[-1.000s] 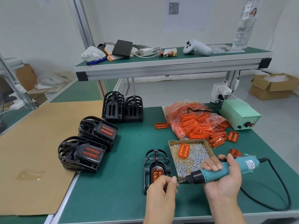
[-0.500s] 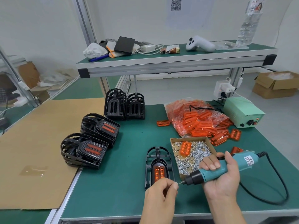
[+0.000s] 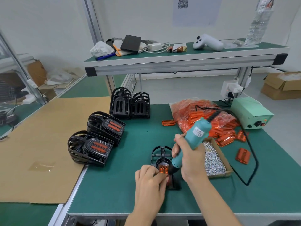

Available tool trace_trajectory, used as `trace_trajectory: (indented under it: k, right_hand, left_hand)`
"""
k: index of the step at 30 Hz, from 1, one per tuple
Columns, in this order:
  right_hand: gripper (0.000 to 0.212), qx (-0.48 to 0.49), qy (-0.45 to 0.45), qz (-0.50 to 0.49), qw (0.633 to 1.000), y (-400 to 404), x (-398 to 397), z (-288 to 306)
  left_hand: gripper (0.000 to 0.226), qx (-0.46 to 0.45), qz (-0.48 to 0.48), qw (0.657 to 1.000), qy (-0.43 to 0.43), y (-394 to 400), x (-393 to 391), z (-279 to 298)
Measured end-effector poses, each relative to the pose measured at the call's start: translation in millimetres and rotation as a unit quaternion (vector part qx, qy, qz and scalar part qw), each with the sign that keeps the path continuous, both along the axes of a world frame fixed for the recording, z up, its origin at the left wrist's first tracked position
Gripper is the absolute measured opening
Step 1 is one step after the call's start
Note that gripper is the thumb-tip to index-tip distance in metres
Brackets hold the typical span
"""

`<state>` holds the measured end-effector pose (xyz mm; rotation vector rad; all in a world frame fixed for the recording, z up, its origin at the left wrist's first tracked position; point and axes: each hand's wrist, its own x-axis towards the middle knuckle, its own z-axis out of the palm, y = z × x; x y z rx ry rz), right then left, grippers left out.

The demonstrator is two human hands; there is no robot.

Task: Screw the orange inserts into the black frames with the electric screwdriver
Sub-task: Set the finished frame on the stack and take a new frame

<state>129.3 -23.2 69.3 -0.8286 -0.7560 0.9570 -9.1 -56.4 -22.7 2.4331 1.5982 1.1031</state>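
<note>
Two hands busy: my R hand grips electric screwdriver tip-down over orange insert, L hand pinches by the tip, prob steadying black frame for driving.

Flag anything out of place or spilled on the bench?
Nothing is spilled or broken. A few orange inserts lie loose on the mat outside their bag, one off to its left. The screws stay in their cardboard tray. A patch of clear tape sits on the cardboard sheet.

Screwdriver tip and screw hidden behind both hands.
</note>
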Motion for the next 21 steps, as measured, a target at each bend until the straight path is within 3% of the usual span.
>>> trace_trajectory:
  k: [3,7,21]
  right_hand:
    - [0.022,-0.012,-0.095,0.021,0.995,5,-10,-2]
    - [0.030,-0.034,-0.153,0.034,0.987,6,-16,-8]
    - [0.033,-0.030,-0.185,0.064,0.980,1,-21,-7]
  left_hand:
    - [0.006,0.003,0.013,1.000,-0.021,1,1,-11]
    - [0.006,-0.009,0.021,0.999,-0.033,-2,1,-19]
    - [0.008,0.013,0.008,0.998,-0.061,-2,-1,-29]
